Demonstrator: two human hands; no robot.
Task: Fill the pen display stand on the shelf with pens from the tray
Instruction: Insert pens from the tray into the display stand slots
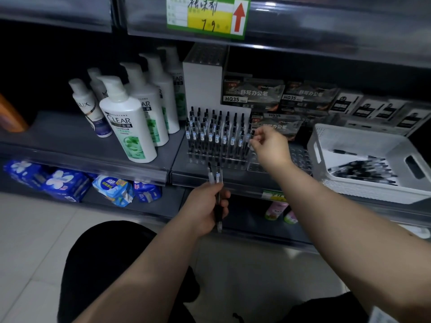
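Slotting step: my right hand [268, 145] pinches a pen [252, 134] at the stand [217, 136] right edge, while my left hand [205, 206] grips spare pens [215, 177]. Next, I judge, it needs aligning and pushing down.

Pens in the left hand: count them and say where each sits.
2: the left pen and the right pen, side by side, both gripped by the left hand; its fingers may hide another.

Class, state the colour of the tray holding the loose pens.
The tray is white; the head view shows it.
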